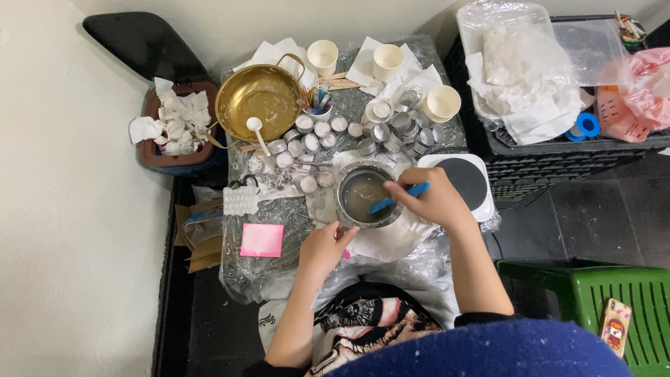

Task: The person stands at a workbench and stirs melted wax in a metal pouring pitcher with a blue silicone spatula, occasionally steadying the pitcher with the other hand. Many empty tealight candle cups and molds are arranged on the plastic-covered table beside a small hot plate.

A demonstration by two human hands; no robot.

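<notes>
My right hand (pixel 434 199) holds a blue stick (pixel 399 197) whose end dips into the pale liquid in a small metal pot (pixel 364 195) at the middle of the foil-covered table (pixel 265 272). My left hand (pixel 324 246) rests at the pot's near left rim, fingertips touching it. Behind the pot lie several small tealight cups (pixel 307 143), some filled with white wax. A brass pot (pixel 257 102) with a white spoon (pixel 257 131) stands at the far left.
White paper cups (pixel 322 56) and wooden sticks stand at the table's far edge. A round black-topped hotplate (pixel 463 180) sits right of the pot. A pink sticky pad (pixel 262 239) lies left. A bin of tissues (pixel 173 126), a black crate (pixel 558 150), a green stool with a phone (pixel 615 325).
</notes>
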